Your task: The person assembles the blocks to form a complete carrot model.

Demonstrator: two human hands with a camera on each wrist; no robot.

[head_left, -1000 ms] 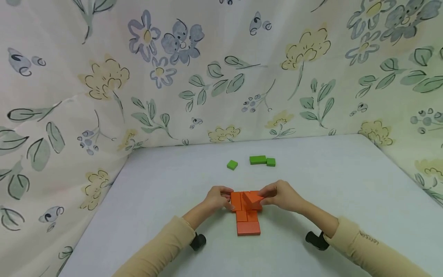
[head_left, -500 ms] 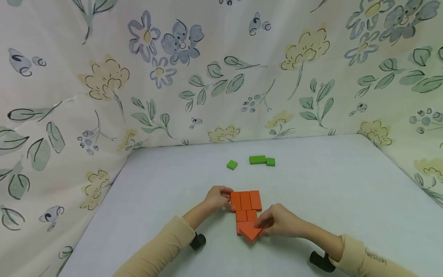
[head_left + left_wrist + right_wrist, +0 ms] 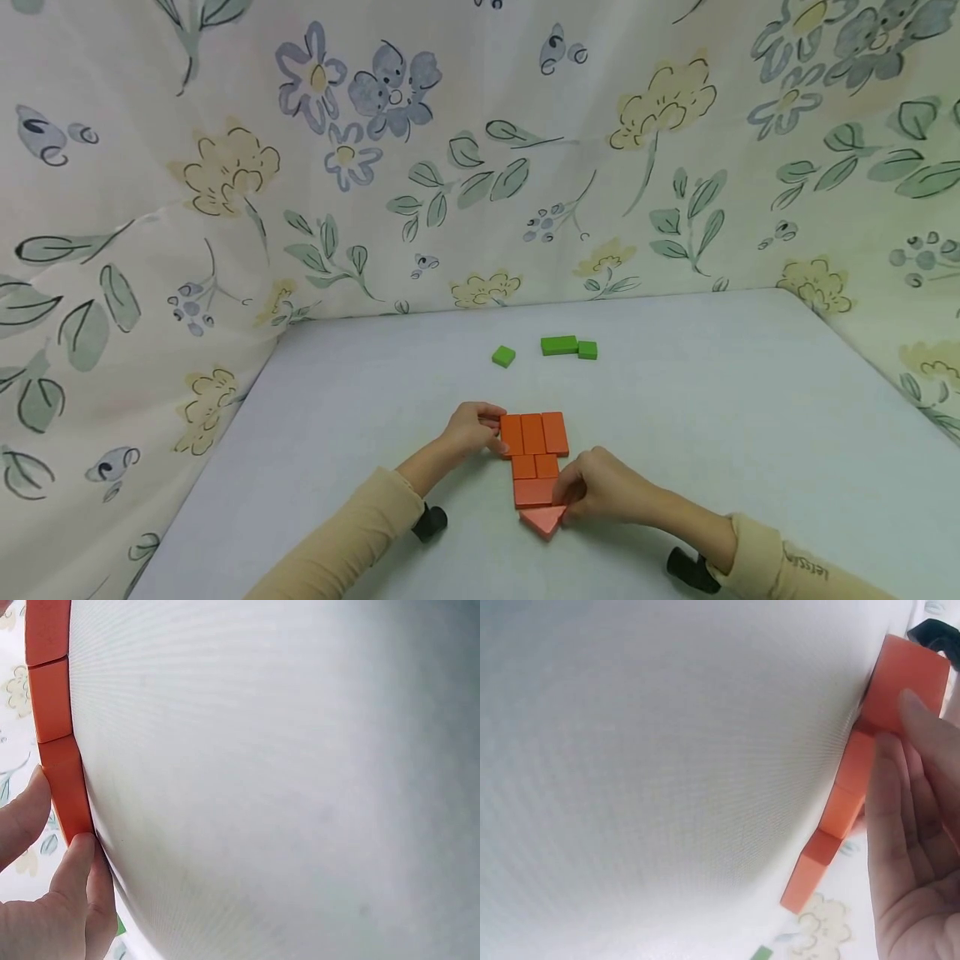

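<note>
In the head view my right hand (image 3: 611, 487) pinches an orange-red triangular block (image 3: 543, 521) between thumb and fingers. Its long side lies along the near edge of a red rectangular block (image 3: 533, 493), and its point faces me. Beyond that lie two small orange blocks (image 3: 524, 467), then a row of three upright-set oblong blocks (image 3: 532, 434). My left hand (image 3: 472, 429) rests at the row's left end. In the left wrist view its thumb and fingertips touch the side and far corner of the leftmost orange block (image 3: 67, 787).
Farther back on the white table (image 3: 675, 367) lie a small green block (image 3: 503, 357), a longer green block (image 3: 558, 345) and another small green one (image 3: 587, 350) against it. A floral cloth (image 3: 450, 167) hangs behind the table.
My right hand has brought the triangular block from over the top row toward me, down to the near end of the red block, and turned it flat. My left hand stays put.
</note>
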